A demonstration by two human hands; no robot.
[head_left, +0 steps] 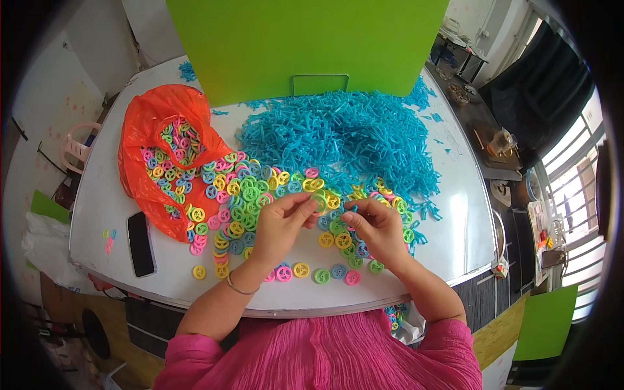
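My left hand (286, 221) pinches a green plastic wheel (319, 203) between thumb and fingers, held above the table. Close by on the right, my right hand (372, 224) is closed on a small blue plastic piece (351, 209), mostly covered by the fingertips. Beneath both hands spread loose wheels in green, yellow, pink and blue (249, 203). Beyond them rises a big heap of small blue plastic pieces (338, 130). A red plastic bag (144, 169) lies open at the left, with more coloured wheels inside and spilling out.
A black phone (141, 244) lies on the white table (175, 266) at the left. Behind the blue heap stands a large green panel (305, 49) with a metal handle. A few wheels rest along the near edge. A pink chair (79, 148) stands off to the left.
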